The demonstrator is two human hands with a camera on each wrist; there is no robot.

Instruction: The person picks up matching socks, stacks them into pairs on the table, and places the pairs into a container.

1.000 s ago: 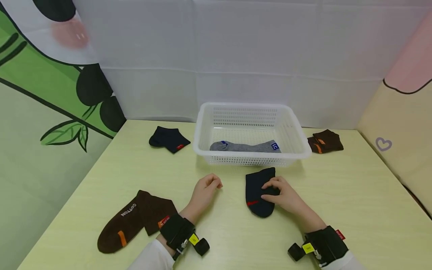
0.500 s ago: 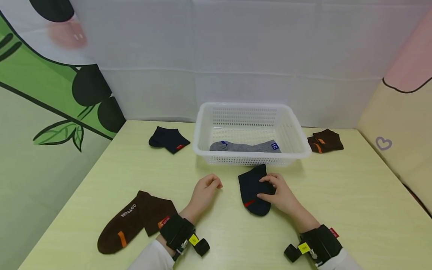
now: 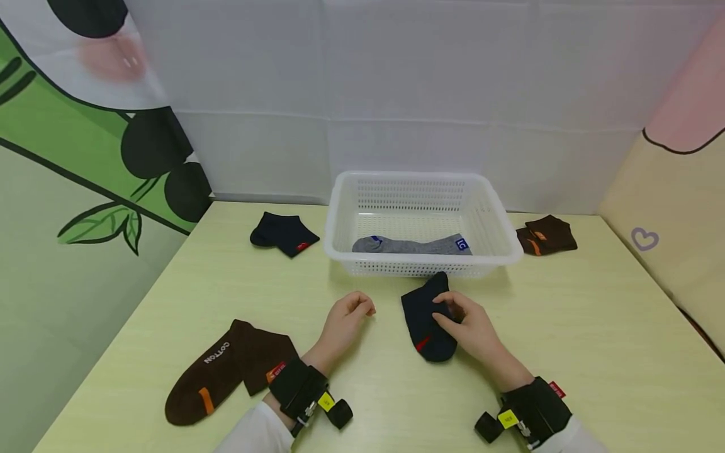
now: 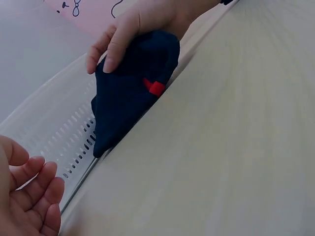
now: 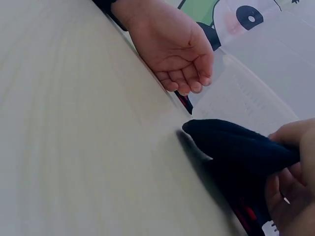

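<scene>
Pinching a soft navy sock [image 3: 420, 318] just in front of the slotted white plastic basket [image 3: 368, 268] is the right hand [image 3: 474, 326]; the left hand [image 3: 347, 316] — loosely curled, holding nothing — is before the basket too. Pale wood-grained table [image 3: 396, 402] lies beneath the basket, creased white cloth [image 3: 408, 75] behind. Only the head view shows a slender grey sock [image 3: 410, 246] inside.

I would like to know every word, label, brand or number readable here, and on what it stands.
"COTTON": on the brown sock at the front left.
"LG", as best I can tell: on the grey sock in the white basket.
Too small to read: the yellow tags and red tags on the wrist straps.
No readable letters: the red mark on the navy sock in the right hand.
</scene>
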